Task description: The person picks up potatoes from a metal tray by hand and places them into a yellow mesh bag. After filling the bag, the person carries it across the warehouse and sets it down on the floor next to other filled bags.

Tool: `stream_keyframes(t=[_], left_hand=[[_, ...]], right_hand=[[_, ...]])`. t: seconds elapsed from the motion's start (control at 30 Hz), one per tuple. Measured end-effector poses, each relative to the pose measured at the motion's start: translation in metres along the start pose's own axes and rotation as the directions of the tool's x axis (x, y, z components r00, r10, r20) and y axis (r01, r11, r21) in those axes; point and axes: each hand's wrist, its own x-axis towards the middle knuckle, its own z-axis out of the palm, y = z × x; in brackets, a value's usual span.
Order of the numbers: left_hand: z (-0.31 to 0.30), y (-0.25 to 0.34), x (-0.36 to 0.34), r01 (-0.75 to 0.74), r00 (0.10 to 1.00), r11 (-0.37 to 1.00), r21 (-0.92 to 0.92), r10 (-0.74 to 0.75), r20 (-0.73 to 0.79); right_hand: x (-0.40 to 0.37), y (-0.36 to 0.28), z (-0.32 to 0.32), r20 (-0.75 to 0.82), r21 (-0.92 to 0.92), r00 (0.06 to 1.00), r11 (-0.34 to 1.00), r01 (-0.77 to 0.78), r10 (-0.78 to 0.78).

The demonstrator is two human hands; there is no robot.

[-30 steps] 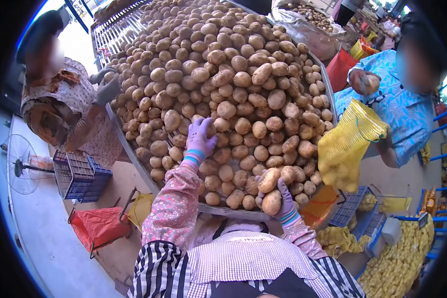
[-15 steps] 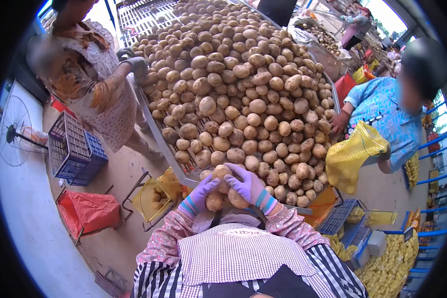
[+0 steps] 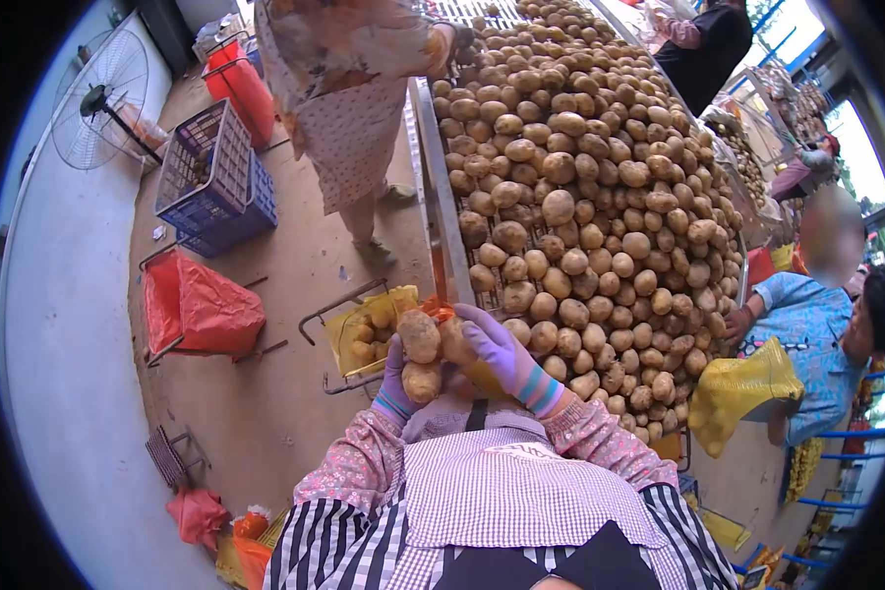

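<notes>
In the head view both my hands wear purple gloves and are together in front of my apron. My left hand is closed around brown potatoes, two of them showing one above the other. Against these, my right hand grips another potato, its fingers curled over the right side. Part of what the palms hold is hidden. Just left of my hands, a yellow mesh bag with potatoes inside hangs on a metal frame. The potato pile lies beyond my right hand on a metal-edged sorting table.
A person in a patterned apron stands at the table's left side. Another in a blue shirt is at the right with a yellow mesh bag. Blue crates, a red bag and a fan stand left.
My view has turned left. My hands have moved off the table's front edge toward the yellow mesh bag on the left, still holding potatoes.
</notes>
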Motion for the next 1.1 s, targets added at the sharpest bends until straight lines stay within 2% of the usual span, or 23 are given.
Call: stream_keyframes(t=[0.03, 0.1, 0.13, 0.17, 0.27, 0.3, 0.33, 0.37, 0.43, 0.53, 0.57, 0.63, 0.67, 0.7, 0.77, 0.8, 0.83, 0.87, 0.9, 0.97, 1.0, 1.03, 1.1], left_hand=[[-0.011, 0.007, -0.010, -0.014, 1.000, 1.000, 0.003, 0.014, -0.010], [-0.030, 0.027, -0.030, -0.012, 0.999, 0.976, -0.218, 0.018, 0.028], [-0.036, 0.035, -0.035, -0.093, 0.993, 0.985, -0.143, 0.082, -0.085], [-0.052, 0.046, -0.040, -0.096, 0.993, 0.985, -0.141, 0.085, -0.086], [-0.095, 0.084, -0.044, -0.052, 0.916, 0.997, -0.063, 0.023, -0.401], [-0.108, 0.095, -0.046, -0.048, 0.916, 0.997, -0.061, 0.020, -0.401], [-0.109, 0.102, -0.045, 0.022, 0.844, 0.998, 0.055, 0.011, -0.536], [-0.110, 0.105, -0.044, 0.109, 0.754, 0.981, 0.159, 0.022, -0.657], [-0.108, 0.111, -0.041, 0.171, 0.746, 0.954, 0.248, 0.039, -0.665], [-0.084, 0.105, -0.014, 0.154, 0.616, 0.885, 0.439, 0.261, -0.744], [-0.069, 0.098, 0.000, 0.181, 0.639, 0.877, 0.445, 0.239, -0.731], [-0.040, 0.079, 0.023, 0.127, 0.799, 0.536, 0.835, 0.443, -0.406], [-0.023, 0.064, 0.039, -0.026, 0.874, 0.348, 0.937, 0.463, -0.147], [-0.006, 0.047, 0.054, -0.024, 0.885, 0.343, 0.939, 0.443, -0.140], [0.039, 0.013, 0.086, -0.179, 0.943, -0.029, 0.983, 0.280, 0.180], [0.046, 0.002, 0.105, -0.181, 0.949, -0.033, 0.983, 0.258, 0.183], [0.051, -0.010, 0.125, -0.239, 0.940, -0.338, 0.910, 0.155, 0.304], [0.059, -0.023, 0.140, -0.304, 0.919, -0.600, 0.740, 0.019, 0.393], [0.066, -0.038, 0.150, -0.317, 0.919, -0.597, 0.736, -0.003, 0.393], [0.089, -0.063, 0.163, -0.015, 0.994, -0.732, 0.681, 0.066, 0.092], [0.084, -0.071, 0.172, 0.005, 0.997, -0.757, 0.654, 0.054, 0.055], [0.084, -0.077, 0.175, -0.005, 0.998, -0.761, 0.648, 0.039, 0.054], [0.083, -0.088, 0.180, -0.233, 0.970, -0.831, 0.505, -0.157, 0.188]], right_hand=[[0.004, -0.001, 0.009, 0.015, 0.008, 1.000, 1.000, -0.002, 0.002], [0.008, -0.010, 0.021, 0.081, -0.183, 0.996, 0.983, -0.031, 0.047], [0.008, -0.011, 0.026, 0.081, -0.139, 0.993, 0.988, -0.073, 0.085], [0.008, -0.006, 0.026, 0.084, -0.137, 0.993, 0.988, -0.072, 0.084], [0.005, 0.011, 0.016, 0.061, -0.095, 0.996, 0.994, -0.061, 0.067], [0.002, 0.013, 0.012, 0.056, -0.024, 0.989, 0.991, -0.133, 0.134], [-0.001, 0.015, 0.006, 0.054, 0.046, 0.978, 0.978, -0.202, 0.200], [-0.005, 0.018, 0.001, 0.048, 0.048, 0.979, 0.978, -0.202, 0.199], [-0.014, 0.024, -0.012, -0.012, 0.110, 0.957, 0.951, -0.288, 0.291], [-0.041, 0.036, -0.041, -0.140, 0.138, 0.950, 0.956, -0.260, 0.279], [-0.054, 0.043, -0.053, -0.183, 0.143, 0.945, 0.958, -0.249, 0.273], [-0.081, 0.056, -0.072, -0.306, 0.276, 0.912, 0.942, -0.189, 0.272], [-0.096, 0.056, -0.081, -0.374, 0.294, 0.877, 0.935, -0.198, 0.303], [-0.110, 0.060, -0.090, -0.394, 0.300, 0.868, 0.935, -0.188, 0.301], [-0.135, 0.070, -0.102, -0.519, 0.419, 0.778, 0.899, -0.128, 0.353], [-0.146, 0.072, -0.104, -0.562, 0.443, 0.740, 0.890, -0.109, 0.370], [-0.155, 0.075, -0.106, -0.577, 0.451, 0.727, 0.887, -0.097, 0.373], [-0.164, 0.079, -0.107, -0.604, 0.465, 0.708, 0.883, -0.060, 0.366], [-0.174, 0.081, -0.109, -0.629, 0.476, 0.690, 0.879, -0.023, 0.358], [-0.190, 0.084, -0.112, -0.637, 0.465, 0.698, 0.885, 0.011, 0.326], [-0.197, 0.086, -0.112, -0.663, 0.456, 0.675, 0.890, 0.022, 0.323], [-0.203, 0.088, -0.112, -0.687, 0.448, 0.652, 0.894, 0.031, 0.321], [-0.209, 0.092, -0.114, -0.711, 0.461, 0.610, 0.887, 0.026, 0.351]])
